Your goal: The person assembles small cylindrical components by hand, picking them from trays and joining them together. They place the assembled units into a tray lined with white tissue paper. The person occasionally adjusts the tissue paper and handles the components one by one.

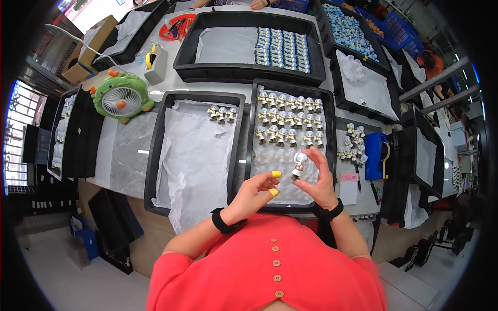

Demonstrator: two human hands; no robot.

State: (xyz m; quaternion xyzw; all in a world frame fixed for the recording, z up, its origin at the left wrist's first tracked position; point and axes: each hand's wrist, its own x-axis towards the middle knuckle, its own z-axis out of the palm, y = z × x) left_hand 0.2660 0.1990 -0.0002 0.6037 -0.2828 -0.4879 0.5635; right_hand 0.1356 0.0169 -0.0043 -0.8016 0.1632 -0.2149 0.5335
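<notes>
We see the right hand (320,184) grasping one white-and-gold figurine (299,165) upright between thumb and fingertips; it's held up over the near half of the right-hand black tray (332,140), toward that tray's right edge; the left hand (253,194) is released, fingers loosely bent, thumb and forefinger parted, yellow finger covers (276,174) on two digits, reaching over the same tray's left edge near its near left corner, just beside the figurine; black wristbands (222,221) on both wrists.

In that tray, three rows of matching figurines (288,118) fill the far half, from the far edge toward the middle; the left-hand black tray (155,155) has white paper (197,150) spilling over its near edge, plus three more figurines (222,114) at its far right corner; we log a far tray (207,74) with blue-and-white figures (282,50) along its right edge; green fan (120,98) near the far left corner of the table (129,166); loose figurine cluster (353,144) and blue case (375,155) toward the table's right edge.
</notes>
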